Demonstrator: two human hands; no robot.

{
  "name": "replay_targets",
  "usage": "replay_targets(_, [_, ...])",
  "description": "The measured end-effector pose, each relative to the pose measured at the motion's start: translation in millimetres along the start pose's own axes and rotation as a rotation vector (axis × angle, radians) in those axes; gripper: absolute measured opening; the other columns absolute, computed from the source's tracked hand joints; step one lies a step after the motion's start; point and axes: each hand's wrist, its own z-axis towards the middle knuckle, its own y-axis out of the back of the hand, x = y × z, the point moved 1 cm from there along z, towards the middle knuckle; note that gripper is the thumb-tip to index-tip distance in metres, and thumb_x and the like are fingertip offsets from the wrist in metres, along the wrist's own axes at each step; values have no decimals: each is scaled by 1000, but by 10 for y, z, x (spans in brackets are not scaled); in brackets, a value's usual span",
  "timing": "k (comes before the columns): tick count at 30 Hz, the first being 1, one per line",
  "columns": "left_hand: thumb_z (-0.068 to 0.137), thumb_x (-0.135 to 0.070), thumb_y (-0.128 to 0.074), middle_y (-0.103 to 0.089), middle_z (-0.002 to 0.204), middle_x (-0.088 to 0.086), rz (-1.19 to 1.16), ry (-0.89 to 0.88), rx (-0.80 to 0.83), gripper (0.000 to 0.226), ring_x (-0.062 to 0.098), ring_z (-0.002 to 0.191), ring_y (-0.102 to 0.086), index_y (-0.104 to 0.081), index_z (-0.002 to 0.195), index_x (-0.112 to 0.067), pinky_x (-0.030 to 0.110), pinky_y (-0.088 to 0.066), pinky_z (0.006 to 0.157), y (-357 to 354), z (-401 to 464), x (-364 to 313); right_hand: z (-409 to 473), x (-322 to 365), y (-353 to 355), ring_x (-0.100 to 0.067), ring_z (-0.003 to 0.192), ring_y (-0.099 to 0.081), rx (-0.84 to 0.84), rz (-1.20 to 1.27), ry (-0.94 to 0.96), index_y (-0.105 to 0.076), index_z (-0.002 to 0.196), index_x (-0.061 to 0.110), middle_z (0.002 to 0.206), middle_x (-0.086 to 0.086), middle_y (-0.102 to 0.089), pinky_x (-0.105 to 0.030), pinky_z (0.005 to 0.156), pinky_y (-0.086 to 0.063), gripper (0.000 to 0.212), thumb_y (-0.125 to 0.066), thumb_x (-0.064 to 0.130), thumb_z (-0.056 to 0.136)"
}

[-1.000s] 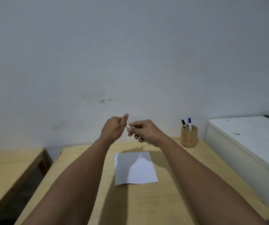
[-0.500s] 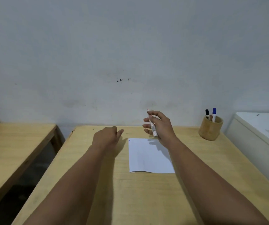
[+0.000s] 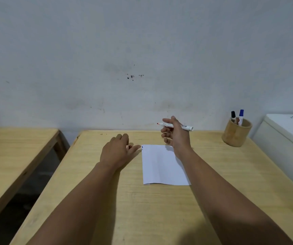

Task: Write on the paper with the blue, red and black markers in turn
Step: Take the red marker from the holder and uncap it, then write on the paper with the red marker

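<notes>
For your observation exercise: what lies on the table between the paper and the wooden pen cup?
In the head view, nothing: only bare table lies between the paper and the cup. The right hand overlaps the paper's right edge.

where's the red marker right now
In the head view the red marker is in the grip of the right hand, held roughly level above the far edge of the paper, tip pointing left, left of the wooden cup.
</notes>
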Motion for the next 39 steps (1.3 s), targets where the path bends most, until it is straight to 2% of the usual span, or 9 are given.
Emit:
replay_targets(3, [85,-71,-54,-56,93,-13,-80,-54,-128,44,14,84,-53,-53,97,-28,35,-48,67,134,-260,-185,-69,-31,-11,-18,53,-62,-9,-133,35,-78,101,10,75,-9,-78,-25,51,-46,18,-67,25,101])
replay_targets(6, [87,-63,-63,-61,97,-18,-189,-194,-78,32,9,87,-56,-59,100,-35,35,-50,74,166,-575,-319,-77,-107,-46,-15,50,-61,-19,-276,105,-77,92,9,70,-7,-75,-22,47,-47,32,-72,39,101])
replay_targets(8, [88,-66,-59,-65,120,-18,-167,-271,25,46,11,109,-59,-64,120,-34,37,-48,91,121,-739,-330,-76,-185,-84,-17,52,-61,-5,-334,122,-76,88,13,69,-6,-75,-23,48,-46,33,-70,42,102])
replay_targets(12, [91,-73,-45,-44,160,-6,-27,-292,173,72,17,148,-36,-48,150,-34,43,-31,117,-4,-852,-302,-94,-334,-200,-20,60,-66,72,-427,127,-79,85,17,73,-3,-78,-31,56,-52,25,-76,39,95])
replay_targets(16, [92,-76,-39,-43,162,-4,22,-300,164,72,18,151,-34,-49,150,-34,44,-29,119,-48,-844,-275,-67,-475,-318,-17,56,-64,61,-477,125,-70,83,8,66,-3,-71,-28,52,-50,52,-79,59,89])
replay_targets(24, [87,-84,-31,-36,166,-4,117,-204,151,89,18,155,-26,-37,157,-29,42,-21,123,-53,-881,-290,64,-759,-290,-10,54,-68,-9,-480,94,-61,87,-8,86,-26,-77,-25,52,-52,33,-67,24,94])
replay_targets(30, [79,-95,-21,-12,174,1,162,-63,256,110,24,161,-1,-22,164,-23,53,-3,128,-29,-902,-285,73,-786,-277,-14,63,-73,8,-472,119,-55,84,-10,89,-33,-72,-28,56,-55,34,-65,22,89])
replay_targets(35, [77,-97,-18,-8,174,-1,169,-50,282,113,23,161,1,-21,164,-25,61,2,126,-33,-896,-281,92,-819,-283,-33,68,-78,-6,-478,128,-54,73,-1,80,-25,-76,-35,60,-56,31,-65,25,85])
replay_targets(39, [78,-96,-19,-7,174,-1,169,-48,286,112,22,161,2,-20,164,-25,61,2,126,-39,-889,-280,95,-826,-274,-25,62,-75,-14,-485,138,-56,73,-2,79,-24,-76,-33,60,-57,29,-65,22,87])
